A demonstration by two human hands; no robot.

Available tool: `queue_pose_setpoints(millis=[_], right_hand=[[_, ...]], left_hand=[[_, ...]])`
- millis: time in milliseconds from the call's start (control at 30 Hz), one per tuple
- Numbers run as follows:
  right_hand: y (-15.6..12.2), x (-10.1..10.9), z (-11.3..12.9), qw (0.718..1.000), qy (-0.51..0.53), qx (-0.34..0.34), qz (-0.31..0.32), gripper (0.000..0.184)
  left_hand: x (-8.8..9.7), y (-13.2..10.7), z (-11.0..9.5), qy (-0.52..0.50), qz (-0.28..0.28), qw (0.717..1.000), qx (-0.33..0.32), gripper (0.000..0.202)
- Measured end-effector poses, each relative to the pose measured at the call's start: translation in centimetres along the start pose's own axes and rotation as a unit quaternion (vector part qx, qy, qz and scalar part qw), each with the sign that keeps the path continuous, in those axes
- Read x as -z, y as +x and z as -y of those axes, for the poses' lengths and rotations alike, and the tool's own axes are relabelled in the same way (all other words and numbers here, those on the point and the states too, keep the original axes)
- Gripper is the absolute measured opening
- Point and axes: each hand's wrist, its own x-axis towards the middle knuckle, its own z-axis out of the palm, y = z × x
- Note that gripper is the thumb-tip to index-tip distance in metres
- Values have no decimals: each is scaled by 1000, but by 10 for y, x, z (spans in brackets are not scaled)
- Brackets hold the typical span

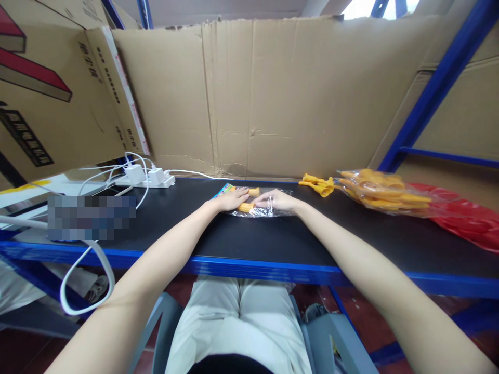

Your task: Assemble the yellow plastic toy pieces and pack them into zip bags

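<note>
A clear plastic bag (284, 212) with a colourful header at its left end lies on the black tabletop, with yellow-orange plastic pieces (246, 208) in it. My left hand (234, 199) rests flat over the header end and the pieces, fingers stretched out. From the other side, my right hand (275, 200) has its fingers bent together at the bag's clear film, close to the ends of the pieces. Film shines around this hand; whether the fingers are inside the bag I cannot tell. To the right lie loose yellow horn-shaped plastic pieces (318, 185).
A clear bag full of yellow pieces (380, 191) lies at the right, beside red plastic (458, 213). On the left are a white power strip (156, 179) and looping white cables (107, 265). Cardboard (292, 98) backs the table; a blue rail (257, 266) edges its front.
</note>
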Motion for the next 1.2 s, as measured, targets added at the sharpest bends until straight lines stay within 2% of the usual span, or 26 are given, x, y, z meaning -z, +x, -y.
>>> queue_pose_setpoints(millis=[233, 400, 600, 800, 967, 1200], right_hand=[[-2, 1, 6, 997, 17, 30, 70, 41], [5, -3, -1, 997, -22, 57, 47, 36], [8, -8, -6, 993, -2, 105, 52, 29], [3, -14, 4, 993, 12, 92, 73, 28], [2, -18, 7, 995, -7, 82, 58, 31], [7, -24, 6, 982, -41, 176, 49, 31]], left_hand=[[1, 0, 1, -10, -7, 1000, -1, 60], [2, -2, -1, -11, -5, 1000, 0, 58], [6, -6, -6, -6, 8, 1000, -1, 58], [1, -2, -8, -4, -29, 1000, -7, 58], [-4, 1, -4, -16, -29, 999, 1, 60], [-5, 6, 8, -44, -30, 999, -3, 60]])
